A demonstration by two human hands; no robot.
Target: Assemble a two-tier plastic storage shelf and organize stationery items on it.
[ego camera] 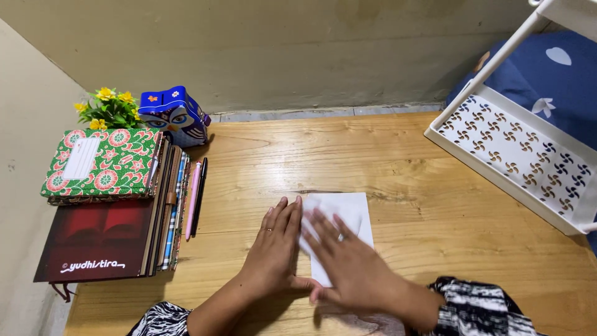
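Far out to the left of the fingers sits one small pot of yellow flowers (110,107) and, just beside it, one blue owl-shaped tin (176,116). In front of those lies one green floral notebook (101,163) on top of a dark red book (96,241), with a few thinner books stacked edge-on along their right side; I cannot count them exactly. Next come two pens, one pink pen (193,200) and one black pen (200,195), lying side by side, well left of the fingertips. Then the two hands: the left hand (275,247) lies flat, fingers stretched and unclenched, its tips touching the left edge of the single white paper (347,214). The right hand (347,264) is spread flat on top of the sheet, pressing rather than gripping, so the paper shows beyond and to the right of its fingers, on the wooden table (435,205). Far right stands one white shelf rack (516,155).
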